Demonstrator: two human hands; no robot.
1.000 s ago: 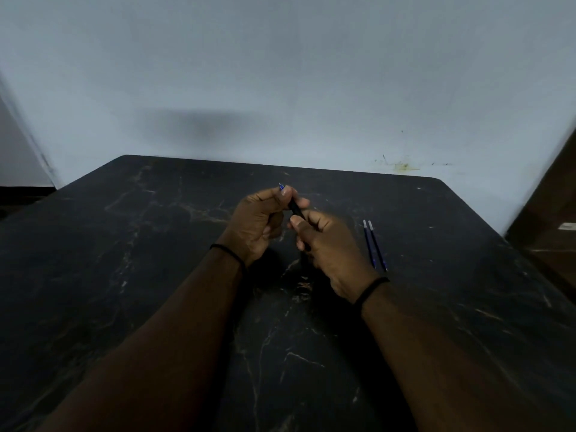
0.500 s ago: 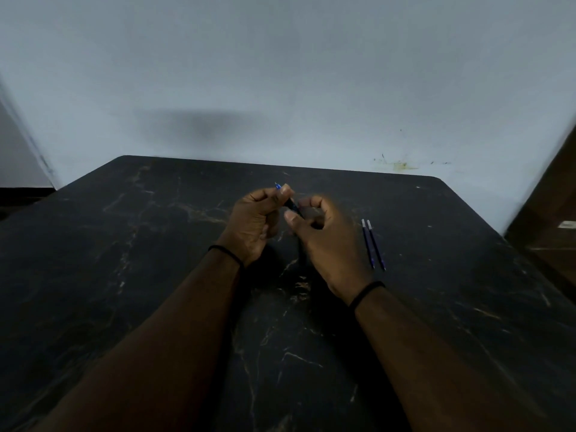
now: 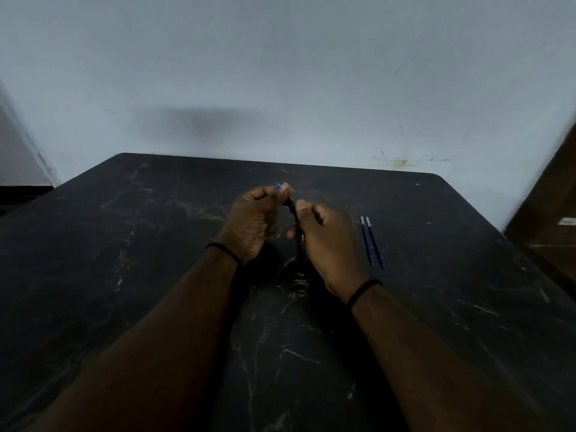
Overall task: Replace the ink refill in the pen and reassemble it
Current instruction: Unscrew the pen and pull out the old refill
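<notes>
A dark pen [image 3: 292,204] with a blue tip is held between both hands above the middle of the black marble table [image 3: 124,244]. My left hand [image 3: 254,221] pinches its tip end with thumb and fingers. My right hand [image 3: 324,244] grips the barrel, thumb on top; most of the barrel is hidden behind its fingers. Two thin blue ink refills [image 3: 372,241] lie side by side on the table, just right of my right hand.
A pale wall rises right behind the table's far edge. A brown wooden piece of furniture [image 3: 551,213] stands at the right. The table's rounded far-right corner is near the refills.
My right hand has closed its fingers round the pen barrel again after loosening them half a second ago. The left hand and the refills have kept their places.
</notes>
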